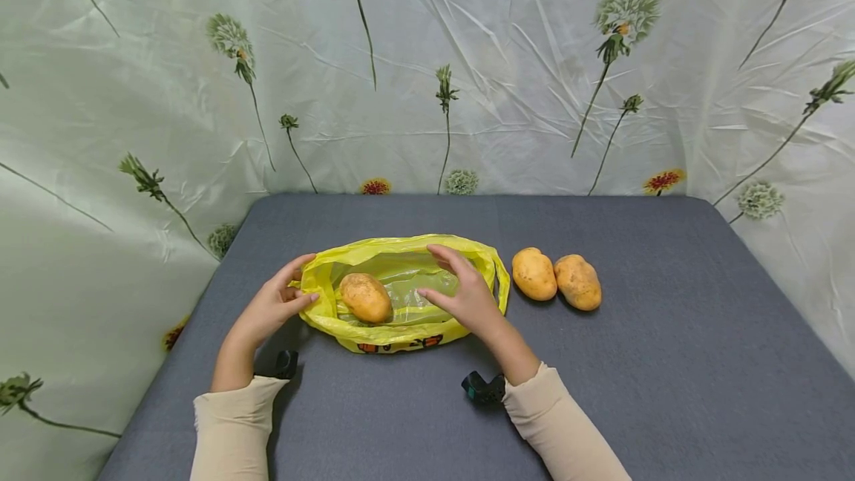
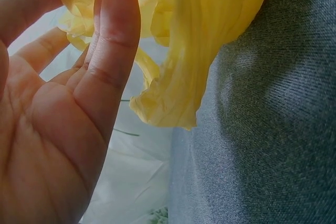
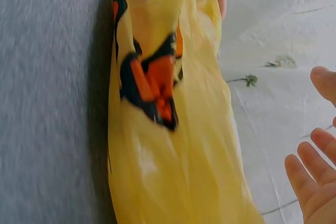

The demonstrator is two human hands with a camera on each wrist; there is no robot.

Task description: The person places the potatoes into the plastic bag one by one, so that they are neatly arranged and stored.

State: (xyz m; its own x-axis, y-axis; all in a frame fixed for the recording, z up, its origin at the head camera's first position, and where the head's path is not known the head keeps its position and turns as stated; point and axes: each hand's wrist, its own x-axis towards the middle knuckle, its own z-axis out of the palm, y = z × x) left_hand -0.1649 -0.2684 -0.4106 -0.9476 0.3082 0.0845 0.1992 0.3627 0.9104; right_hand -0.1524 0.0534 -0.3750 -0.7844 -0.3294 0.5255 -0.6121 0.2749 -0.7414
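Observation:
A yellow plastic bag stands with its wide mouth facing up on the grey table, and a potato lies inside toward its left. At the bag's left rim, my left hand touches the plastic with thumb and fingers spread apart. In the left wrist view, a loose bag handle hangs beside the left thumb. Over the right part of the mouth hovers my right hand, its thumb and fingers spread and holding nothing. The bag's printed side faces the right wrist camera.
Two potatoes, one nearer and one farther right, lie side by side on the table to the bag's right. A flower-printed curtain surrounds the table's back and sides.

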